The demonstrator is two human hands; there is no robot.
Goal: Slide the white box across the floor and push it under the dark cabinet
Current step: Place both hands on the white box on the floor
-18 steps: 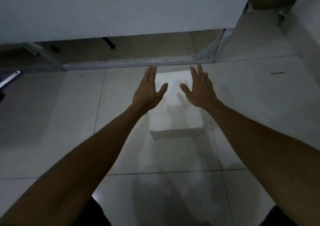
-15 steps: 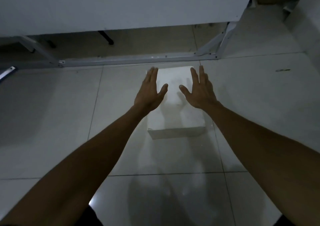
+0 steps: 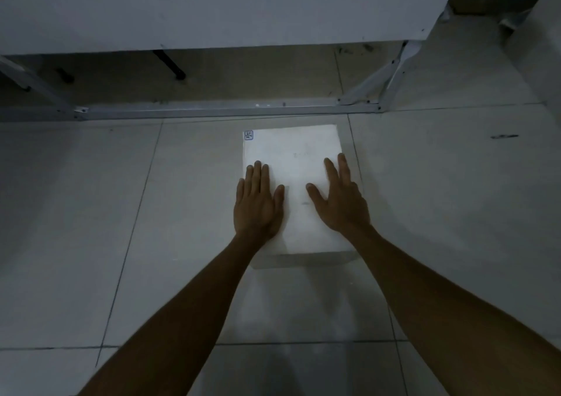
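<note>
A flat white box (image 3: 296,165) lies on the tiled floor in the middle of the view, a small label at its far left corner. My left hand (image 3: 258,202) lies palm down on the box's left side, fingers spread. My right hand (image 3: 341,201) lies palm down on its right side, fingers also apart. Neither hand curls around an edge. The box's far end sits just short of a metal floor rail (image 3: 212,111). Above that rail hangs a pale grey panel (image 3: 212,7) with a shadowed gap beneath it. No dark cabinet is clearly visible.
Angled metal braces (image 3: 364,87) stand at the rail's right end, and another leg (image 3: 33,87) at the left. A thin black leg (image 3: 170,63) sits in the gap behind the rail. A pale wall (image 3: 540,46) rises at the right. A dark mark (image 3: 504,136) lies on the tiles.
Both hands have come down from hovering over the box's far end to rest flat on its top, nearer its front. More of the box's far half now shows.
</note>
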